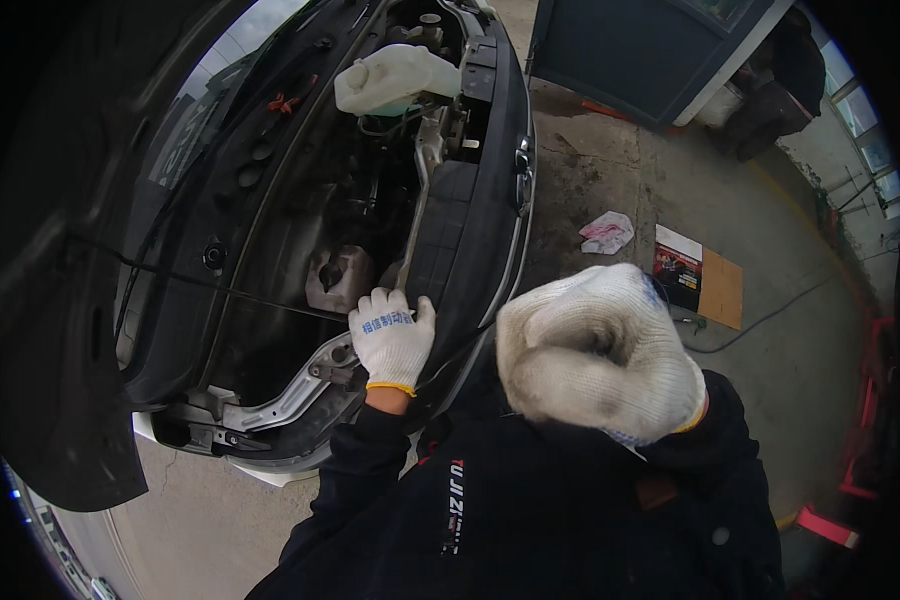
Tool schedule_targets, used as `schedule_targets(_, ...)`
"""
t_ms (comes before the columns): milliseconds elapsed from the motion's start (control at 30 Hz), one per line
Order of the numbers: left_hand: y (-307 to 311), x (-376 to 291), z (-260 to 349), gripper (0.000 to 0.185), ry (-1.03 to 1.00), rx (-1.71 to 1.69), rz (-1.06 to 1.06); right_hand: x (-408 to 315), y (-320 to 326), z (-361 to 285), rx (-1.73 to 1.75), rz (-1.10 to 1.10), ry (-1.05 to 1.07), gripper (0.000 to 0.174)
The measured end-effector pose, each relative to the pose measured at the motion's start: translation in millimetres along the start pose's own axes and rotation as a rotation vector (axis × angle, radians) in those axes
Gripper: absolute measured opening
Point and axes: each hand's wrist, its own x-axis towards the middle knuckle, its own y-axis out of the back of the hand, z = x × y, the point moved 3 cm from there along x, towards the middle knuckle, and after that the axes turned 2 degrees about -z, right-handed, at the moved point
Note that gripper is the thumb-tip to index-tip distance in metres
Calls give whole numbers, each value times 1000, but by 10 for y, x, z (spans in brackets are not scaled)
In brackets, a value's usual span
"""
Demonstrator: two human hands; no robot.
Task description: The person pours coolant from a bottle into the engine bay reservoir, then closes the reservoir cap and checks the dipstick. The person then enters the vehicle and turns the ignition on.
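Observation:
My left hand [394, 336], in a white knit glove bearing blue writing, rests on the metal front crossmember [292, 397] of a car's open engine bay, at the hood prop rod's [255, 294] end. Whether its fingers grip anything is hidden. Close to the camera, my right hand [600, 352] is raised in a similar glove with its fingers curled; I cannot tell if something is in them. Beyond my left fingers sits a dirty translucent reservoir [354, 271]. A white plastic fluid tank [401, 75] lies across the far part of the bay.
The raised hood [52, 300] stands at left. Red clips or a similar red item [283, 103] lie on the cowl. On the floor at right are a stained cloth [607, 232], a cardboard box [720, 289] and a dark hose [772, 316]. A person [784, 82] is at the upper right.

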Motion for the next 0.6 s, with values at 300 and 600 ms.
schedule_targets(300,1517,-257,-1505,34,90,-1132,-503,-1521,1377,2863,-1070,175,-974,56)
schedule_targets(600,1298,639,-2391,62,546,-176,315,-3028,1616,4629,-240,475,-1279,42)
